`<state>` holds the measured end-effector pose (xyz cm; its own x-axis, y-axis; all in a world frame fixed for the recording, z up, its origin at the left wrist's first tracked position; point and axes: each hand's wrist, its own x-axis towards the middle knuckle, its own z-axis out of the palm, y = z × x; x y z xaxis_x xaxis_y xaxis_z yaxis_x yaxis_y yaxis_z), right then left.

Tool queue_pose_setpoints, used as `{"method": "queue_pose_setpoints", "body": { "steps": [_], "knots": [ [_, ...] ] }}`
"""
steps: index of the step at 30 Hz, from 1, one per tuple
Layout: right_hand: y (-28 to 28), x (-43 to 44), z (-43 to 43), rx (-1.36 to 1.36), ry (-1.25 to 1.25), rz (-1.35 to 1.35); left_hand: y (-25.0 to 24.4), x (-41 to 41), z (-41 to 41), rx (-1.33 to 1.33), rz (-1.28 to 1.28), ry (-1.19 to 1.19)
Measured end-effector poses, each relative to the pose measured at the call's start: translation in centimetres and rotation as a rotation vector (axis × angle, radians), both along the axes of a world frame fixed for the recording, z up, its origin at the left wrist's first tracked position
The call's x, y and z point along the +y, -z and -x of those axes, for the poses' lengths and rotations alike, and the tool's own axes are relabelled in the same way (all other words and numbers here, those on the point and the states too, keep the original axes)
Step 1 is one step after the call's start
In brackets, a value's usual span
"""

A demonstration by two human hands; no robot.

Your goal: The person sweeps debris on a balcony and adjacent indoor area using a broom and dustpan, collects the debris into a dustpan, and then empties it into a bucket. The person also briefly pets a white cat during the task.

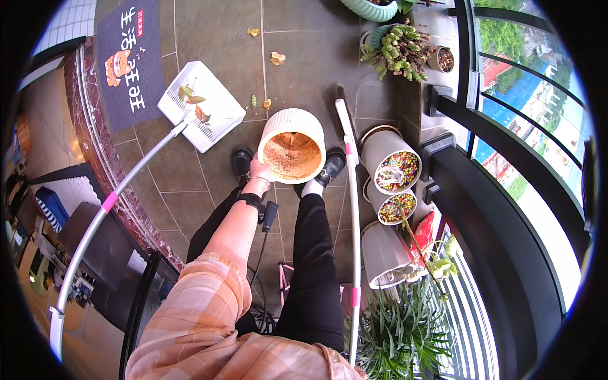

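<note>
My left hand (pixel 262 169) grips the lower left rim of a white ribbed plant pot (pixel 290 119). The pot is tilted, its mouth facing me, and soil-like brown stains coat the inside. It is held above the floor between my shoes. My right hand is out of view. A long-handled broom (pixel 350 147) stands to the right of the pot, its handle running down past my right leg; its upper end is cut off from sight. To the left, a white dustpan (pixel 222 113) with a comb-toothed edge holds several dry leaves (pixel 194 99).
Dry leaf pieces (pixel 277 58) lie on the tiled floor (pixel 218 42). A doormat (pixel 154 71) with writing is at upper left. Pots with coloured beads (pixel 398 171), a grey pot (pixel 385 254), a succulent (pixel 399 50) and a leafy plant (pixel 403 327) line the right, beside a black railing (pixel 498 204).
</note>
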<state>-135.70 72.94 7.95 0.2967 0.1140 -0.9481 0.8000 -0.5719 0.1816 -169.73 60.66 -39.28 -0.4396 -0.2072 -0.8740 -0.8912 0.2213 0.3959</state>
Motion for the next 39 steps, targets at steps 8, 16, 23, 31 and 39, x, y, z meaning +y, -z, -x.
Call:
{"method": "queue_pose_setpoints", "body": {
  "steps": [8,16,23,31,39],
  "knots": [
    [1.1,0.0,0.5,0.011,0.024,0.001,1.1,7.7,0.7,0.015,-0.128,-0.083],
    [1.5,1.1,-0.1,-0.015,0.078,0.014,2.4,16.9,3.7,0.015,-0.168,0.020],
    [1.6,2.8,-1.0,-0.039,0.103,0.046,4.2,25.5,5.7,-0.021,0.031,0.314],
    [0.2,1.6,-1.2,-0.081,0.146,0.037,-0.2,25.2,5.2,-0.071,-0.502,0.218],
    [-4.3,-2.4,-0.7,-0.073,0.133,0.011,-8.6,12.5,3.2,-0.241,-0.329,0.336]
  ]
}}
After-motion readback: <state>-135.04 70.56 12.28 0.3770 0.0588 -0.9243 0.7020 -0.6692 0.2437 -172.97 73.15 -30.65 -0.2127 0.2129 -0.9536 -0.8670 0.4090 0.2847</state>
